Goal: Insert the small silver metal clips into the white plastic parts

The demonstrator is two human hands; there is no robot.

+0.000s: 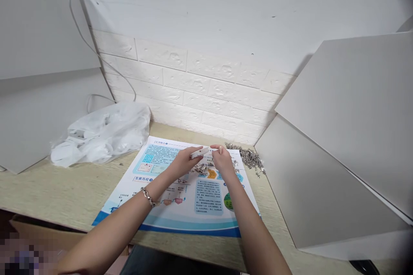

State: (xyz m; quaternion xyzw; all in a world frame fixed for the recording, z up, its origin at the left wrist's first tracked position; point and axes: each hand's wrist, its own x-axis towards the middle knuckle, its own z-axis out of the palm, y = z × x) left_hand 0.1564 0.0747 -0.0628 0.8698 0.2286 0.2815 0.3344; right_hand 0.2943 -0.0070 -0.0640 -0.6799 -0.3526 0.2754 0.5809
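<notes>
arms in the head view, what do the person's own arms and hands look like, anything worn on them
The left forearm and right forearm show no sleeve along most of their length. A silver-coloured, chunky-link bracelet circles the left wrist; the right wrist is bare. Left grip and right grip are ungloved hands. Any rings are too small to tell.

Those little charms (250,157) look like shiny metal, same as the bracelet (147,197). The poster (208,197) looks like smooth paper, bag (106,133) is thin crinkly plastic, counter (64,193) is kinda matt with a wood-grain look, brick-pattern wall (213,81) pretty bumpy.
</notes>
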